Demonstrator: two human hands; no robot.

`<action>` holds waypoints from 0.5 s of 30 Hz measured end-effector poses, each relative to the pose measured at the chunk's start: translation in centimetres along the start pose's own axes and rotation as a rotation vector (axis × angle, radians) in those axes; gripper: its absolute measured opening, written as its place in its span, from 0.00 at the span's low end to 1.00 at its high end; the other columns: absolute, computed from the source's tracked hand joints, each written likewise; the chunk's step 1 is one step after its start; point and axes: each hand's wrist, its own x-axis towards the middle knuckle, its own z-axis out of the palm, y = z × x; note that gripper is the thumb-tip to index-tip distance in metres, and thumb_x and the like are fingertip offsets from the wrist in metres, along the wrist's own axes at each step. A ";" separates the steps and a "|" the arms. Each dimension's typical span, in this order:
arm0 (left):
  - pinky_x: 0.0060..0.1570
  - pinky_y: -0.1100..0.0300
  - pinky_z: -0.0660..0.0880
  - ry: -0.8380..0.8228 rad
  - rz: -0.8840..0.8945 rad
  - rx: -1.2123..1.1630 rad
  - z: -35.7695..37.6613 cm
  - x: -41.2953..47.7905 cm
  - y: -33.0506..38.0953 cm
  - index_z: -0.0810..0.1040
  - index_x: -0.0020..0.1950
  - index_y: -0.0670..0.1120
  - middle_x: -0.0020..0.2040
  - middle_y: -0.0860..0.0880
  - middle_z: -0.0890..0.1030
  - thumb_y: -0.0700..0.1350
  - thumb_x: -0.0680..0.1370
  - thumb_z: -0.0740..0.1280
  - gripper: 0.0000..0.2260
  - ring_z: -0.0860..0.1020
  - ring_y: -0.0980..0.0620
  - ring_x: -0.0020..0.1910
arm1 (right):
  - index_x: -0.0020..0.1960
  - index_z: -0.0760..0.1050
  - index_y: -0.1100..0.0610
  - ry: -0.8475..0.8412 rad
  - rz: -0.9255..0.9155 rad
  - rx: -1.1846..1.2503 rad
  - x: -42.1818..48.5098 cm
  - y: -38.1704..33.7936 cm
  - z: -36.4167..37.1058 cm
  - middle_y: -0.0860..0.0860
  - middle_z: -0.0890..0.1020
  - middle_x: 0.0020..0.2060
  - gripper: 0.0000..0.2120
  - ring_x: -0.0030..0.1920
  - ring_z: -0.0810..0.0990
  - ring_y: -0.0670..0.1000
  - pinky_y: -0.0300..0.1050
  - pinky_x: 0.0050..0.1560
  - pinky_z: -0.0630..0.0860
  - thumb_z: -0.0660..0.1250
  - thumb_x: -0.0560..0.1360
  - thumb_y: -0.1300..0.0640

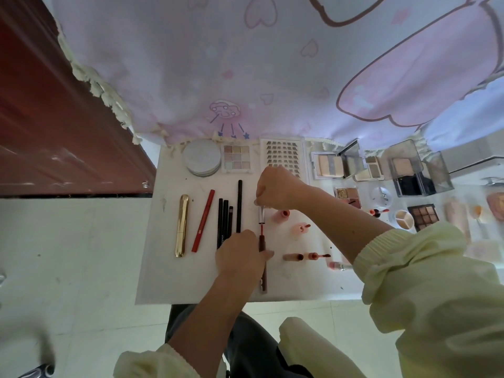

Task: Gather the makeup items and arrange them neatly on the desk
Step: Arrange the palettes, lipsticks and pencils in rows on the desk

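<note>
Head view is showing you recapping the lip gloss tube (263, 276) at three o'clock of the black pencils (225, 222): your left hand (240, 257) is gripping it and your right hand (275, 186) is pinching the wand cap (261, 215), which is probably needing a straight push toward six o'clock.

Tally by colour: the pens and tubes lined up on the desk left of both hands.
Gold tube: 1
Red pencil: 1
Black pencils: 4 (one has a mauve tip)
Total: 6
</note>
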 end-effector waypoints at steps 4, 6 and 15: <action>0.45 0.63 0.70 -0.021 -0.004 -0.020 -0.4 -0.2 -0.3 0.74 0.49 0.50 0.42 0.53 0.75 0.63 0.75 0.66 0.17 0.74 0.55 0.41 | 0.53 0.80 0.68 -0.003 -0.005 0.011 -0.4 -0.1 -0.2 0.61 0.84 0.49 0.12 0.50 0.83 0.58 0.55 0.54 0.80 0.67 0.75 0.60; 0.43 0.63 0.69 -0.012 -0.013 -0.065 -1.0 -0.2 -0.8 0.73 0.46 0.50 0.39 0.54 0.74 0.63 0.74 0.66 0.16 0.74 0.57 0.37 | 0.52 0.80 0.69 0.003 -0.002 0.037 -0.6 -0.3 -0.5 0.62 0.84 0.48 0.12 0.46 0.84 0.58 0.54 0.53 0.80 0.68 0.75 0.60; 0.40 0.66 0.71 0.264 -0.017 -0.083 -3.1 0.3 -3.2 0.79 0.54 0.51 0.46 0.55 0.79 0.53 0.80 0.63 0.09 0.76 0.59 0.40 | 0.47 0.79 0.66 0.013 0.028 0.135 0.7 -2.7 -0.9 0.57 0.85 0.37 0.06 0.34 0.83 0.50 0.44 0.42 0.83 0.65 0.74 0.64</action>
